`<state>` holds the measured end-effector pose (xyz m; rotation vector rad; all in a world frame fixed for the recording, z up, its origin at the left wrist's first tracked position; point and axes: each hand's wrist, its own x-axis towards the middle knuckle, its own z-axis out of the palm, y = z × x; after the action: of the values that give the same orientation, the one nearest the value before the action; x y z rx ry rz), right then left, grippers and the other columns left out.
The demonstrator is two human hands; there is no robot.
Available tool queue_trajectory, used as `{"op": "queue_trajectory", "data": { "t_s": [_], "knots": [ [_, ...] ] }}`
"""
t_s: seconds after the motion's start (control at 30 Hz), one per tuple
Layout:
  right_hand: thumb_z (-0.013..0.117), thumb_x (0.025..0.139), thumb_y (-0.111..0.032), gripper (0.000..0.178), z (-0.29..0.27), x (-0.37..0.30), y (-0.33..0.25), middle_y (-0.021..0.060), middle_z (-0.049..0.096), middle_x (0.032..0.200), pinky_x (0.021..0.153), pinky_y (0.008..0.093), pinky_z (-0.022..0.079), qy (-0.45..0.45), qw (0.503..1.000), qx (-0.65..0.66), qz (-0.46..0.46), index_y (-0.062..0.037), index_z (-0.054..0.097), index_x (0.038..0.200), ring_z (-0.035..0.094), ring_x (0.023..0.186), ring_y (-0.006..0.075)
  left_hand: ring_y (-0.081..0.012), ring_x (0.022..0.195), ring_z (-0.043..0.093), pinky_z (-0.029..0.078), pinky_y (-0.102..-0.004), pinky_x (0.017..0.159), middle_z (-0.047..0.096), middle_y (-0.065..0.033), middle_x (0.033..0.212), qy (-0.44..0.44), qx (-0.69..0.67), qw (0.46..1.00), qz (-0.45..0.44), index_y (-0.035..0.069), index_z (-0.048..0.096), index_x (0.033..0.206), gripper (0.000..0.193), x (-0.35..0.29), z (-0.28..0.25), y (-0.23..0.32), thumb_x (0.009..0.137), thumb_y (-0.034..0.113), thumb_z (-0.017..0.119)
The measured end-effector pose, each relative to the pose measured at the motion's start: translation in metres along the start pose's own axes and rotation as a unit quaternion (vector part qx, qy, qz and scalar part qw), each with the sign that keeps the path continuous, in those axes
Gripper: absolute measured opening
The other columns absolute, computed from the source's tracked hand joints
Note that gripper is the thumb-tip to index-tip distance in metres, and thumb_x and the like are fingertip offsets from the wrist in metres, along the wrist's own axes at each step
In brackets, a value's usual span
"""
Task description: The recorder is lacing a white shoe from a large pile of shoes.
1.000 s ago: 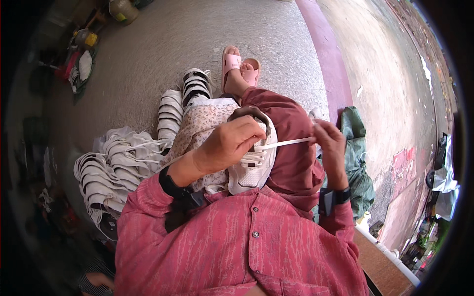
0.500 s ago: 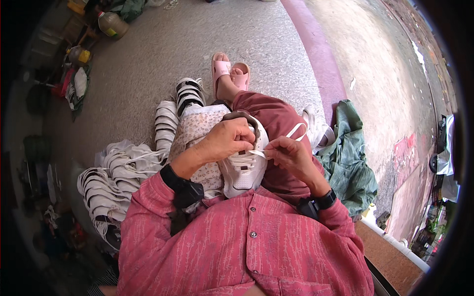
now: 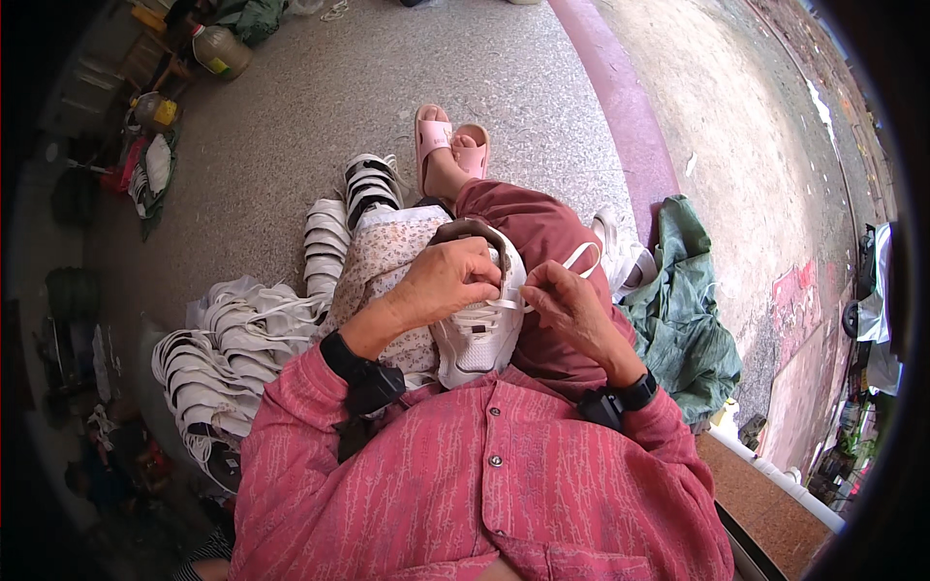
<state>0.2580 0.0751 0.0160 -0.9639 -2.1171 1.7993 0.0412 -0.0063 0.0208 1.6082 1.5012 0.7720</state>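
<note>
A white sneaker (image 3: 472, 351) with a brown lining rests on my lap, its toe pointing toward me. Across its tongue run white laces, and a loop of the shoelace (image 3: 584, 256) arcs up beyond my right hand. My left hand (image 3: 438, 283) is closed over the opening and upper eyelets, its curled fingers partly hidden inside. At the shoe's right edge, my right hand (image 3: 572, 308) pinches the white lace between thumb and forefinger. A floral cloth (image 3: 392, 254) covers my left thigh beneath the left wrist.
Stacked white shoe parts with laces (image 3: 228, 334) lie at my left, with more stacks (image 3: 326, 247) beside my leg. A green sheet (image 3: 683, 320) lies crumpled at right, next to another white shoe (image 3: 608, 237). Plastic jugs (image 3: 221, 50) stand far left.
My right hand has shifted slightly, and the lace piece that stretched between the fingers now lies closer to the eyelets. My left hand stays at the shoe's opening.
</note>
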Motion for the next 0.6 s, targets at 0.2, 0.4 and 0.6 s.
{"op": "queue_trajectory", "data": {
  "t_s": [0.2,0.4,0.6],
  "knots": [
    [0.062,0.091,-0.012,0.015,0.010,0.008,0.009,0.0132,0.061,0.080,0.066,0.0334,0.048,0.013,0.997,-0.049,-0.051,0.0007,0.056,0.096,0.060,0.073,0.0220,-0.0207,0.081,0.061,0.047,-0.0316,0.073,0.059,-0.0065,0.083,0.020,0.010,1.000,0.017,0.000,0.068,0.087,0.016,-0.001,0.002,-0.001,0.076,0.009,0.073],
    [0.066,0.085,-0.006,0.023,0.000,0.017,0.012,0.0116,0.058,0.096,0.071,0.0324,0.048,-0.061,0.996,0.044,-0.048,-0.0008,0.059,0.106,0.061,0.082,0.0223,-0.0265,0.084,0.064,0.050,-0.0361,0.074,0.062,-0.0070,0.087,0.022,0.004,1.000,0.000,0.005,0.070,0.087,0.018,0.000,0.004,-0.002,0.075,0.017,0.072],
    [0.077,0.074,-0.003,0.044,-0.016,0.037,-0.005,0.0067,0.054,0.112,0.073,0.0307,0.048,-0.056,0.979,-0.050,-0.190,-0.0068,0.062,0.115,0.060,0.091,0.0189,-0.0247,0.080,0.065,0.050,-0.0353,0.071,0.063,-0.0053,0.084,0.031,0.022,0.999,-0.005,0.007,0.070,0.084,0.014,0.000,0.006,-0.002,0.074,0.016,0.073]
  ]
}}
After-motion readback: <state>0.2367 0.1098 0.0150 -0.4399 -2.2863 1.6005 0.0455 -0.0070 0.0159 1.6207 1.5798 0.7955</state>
